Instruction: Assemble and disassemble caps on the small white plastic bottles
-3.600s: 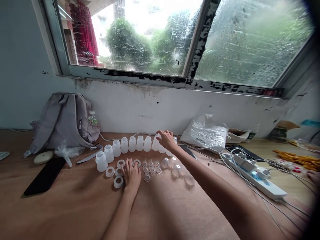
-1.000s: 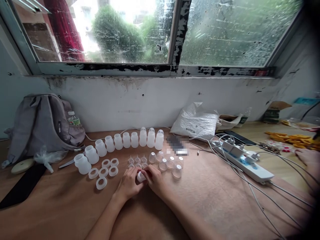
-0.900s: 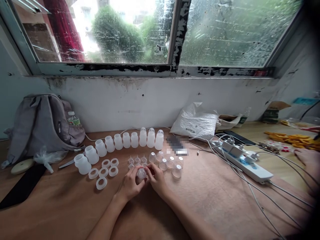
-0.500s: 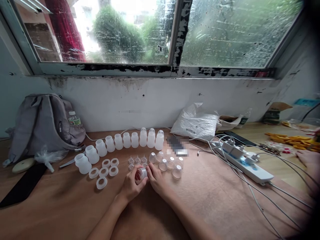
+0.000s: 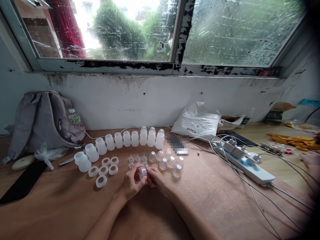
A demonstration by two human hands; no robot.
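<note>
Two hands meeting low over the brown table (image 5: pixel 75 213), both closed on one small white ring (image 5: pixel 142 172): left hand (image 5: pixel 131 183) gripping from the left with thumb on top, right hand (image 5: pixel 156 179) pinching from the right, forearms angling in from the bottom edge. Ring held just above the tabletop, near the clear caps; its inner part hidden behind the fingertips.

Four loose white rings (image 5: pixel 103 170) lying left of the hands. Roughly four small clear nipples (image 5: pixel 137 159) just beyond the fingers, too small and glassy for a sure count. About six clear domed caps (image 5: pixel 167 162) to the right of those, overlapping, count uncertain.

Nine white bottles (image 5: pixel 118 145) curving in a row behind: six uncapped on the left, three capped on the right. Blurred patch just right of the row, contents unreadable.

One black phone (image 5: pixel 23 182) cut off at the left edge, one grey backpack (image 5: pixel 41 121) against the wall with one water bottle (image 5: pixel 73 116) half tucked beside it. One white plastic bag (image 5: pixel 197 121) and one power strip (image 5: pixel 243 161) to the right. Part of another person's hand (image 5: pixel 310 159) cut off at the far right edge.
</note>
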